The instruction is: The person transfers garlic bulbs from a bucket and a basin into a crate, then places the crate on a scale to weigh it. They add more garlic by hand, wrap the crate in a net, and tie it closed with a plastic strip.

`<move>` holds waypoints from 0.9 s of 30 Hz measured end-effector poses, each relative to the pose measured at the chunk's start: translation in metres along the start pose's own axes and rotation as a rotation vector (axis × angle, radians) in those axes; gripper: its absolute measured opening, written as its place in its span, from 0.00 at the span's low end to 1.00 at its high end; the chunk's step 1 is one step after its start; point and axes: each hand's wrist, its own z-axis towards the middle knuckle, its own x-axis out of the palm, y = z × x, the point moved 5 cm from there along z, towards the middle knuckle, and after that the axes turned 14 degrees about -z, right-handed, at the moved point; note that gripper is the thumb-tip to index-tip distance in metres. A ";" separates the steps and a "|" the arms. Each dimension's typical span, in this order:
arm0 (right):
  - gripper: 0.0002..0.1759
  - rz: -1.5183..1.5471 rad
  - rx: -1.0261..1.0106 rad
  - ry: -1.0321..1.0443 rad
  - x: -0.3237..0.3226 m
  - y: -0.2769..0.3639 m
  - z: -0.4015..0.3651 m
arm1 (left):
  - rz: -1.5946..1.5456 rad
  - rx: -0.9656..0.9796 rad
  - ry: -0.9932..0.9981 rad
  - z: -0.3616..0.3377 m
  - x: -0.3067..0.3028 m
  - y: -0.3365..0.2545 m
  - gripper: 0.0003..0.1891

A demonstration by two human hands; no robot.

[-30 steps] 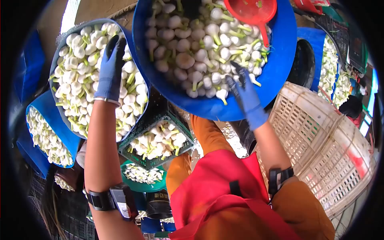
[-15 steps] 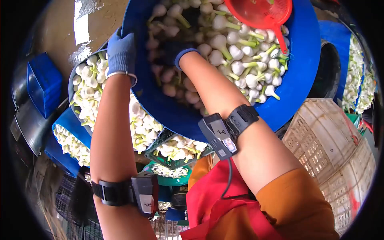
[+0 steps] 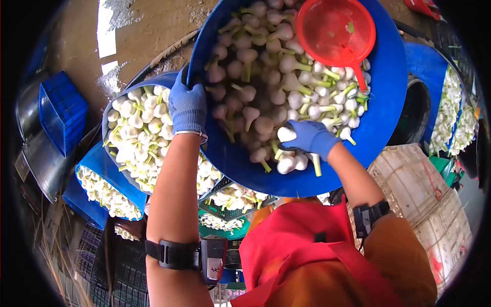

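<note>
A large blue tub [image 3: 387, 97], tilted toward me, holds many white garlic bulbs with short green stems. My left hand [image 3: 187, 105], in a blue glove, is closed over the tub's left rim. In the lower part of the tub is my right hand [image 3: 313, 138], gloved too, its fingers curled around a garlic bulb [image 3: 286, 134]. More bulbs lie just beneath that hand, and its fingertips are partly hidden. A red strainer [image 3: 333, 38] rests on the garlic at the tub's upper right, its handle pointing down.
Left of the tub stands a round container [image 3: 108, 110] heaped with garlic. Below it is a blue crate [image 3: 92, 159], also with garlic. An upright blue basket [image 3: 60, 112] is at far left. Pale plastic crates [image 3: 409, 179] stand at lower right, and blue containers with garlic at far right.
My right hand has come from deep in the dark left side of the tub toward its near side, now with a garlic bulb. My left hand still grips the rim; the view has shifted.
</note>
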 end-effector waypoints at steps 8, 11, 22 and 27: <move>0.24 0.764 -0.093 -0.165 -0.089 0.007 0.019 | 0.014 -0.044 0.024 -0.006 -0.001 -0.009 0.17; 0.22 0.688 -0.202 -0.158 -0.081 0.015 0.025 | 0.018 -0.013 0.016 -0.005 -0.001 -0.005 0.17; 0.25 1.853 0.075 0.152 0.028 -0.010 0.023 | -0.008 -0.028 0.044 -0.006 0.000 -0.011 0.17; 0.28 2.318 0.109 0.290 0.024 0.023 0.002 | 0.030 -0.036 0.042 -0.008 0.000 -0.016 0.17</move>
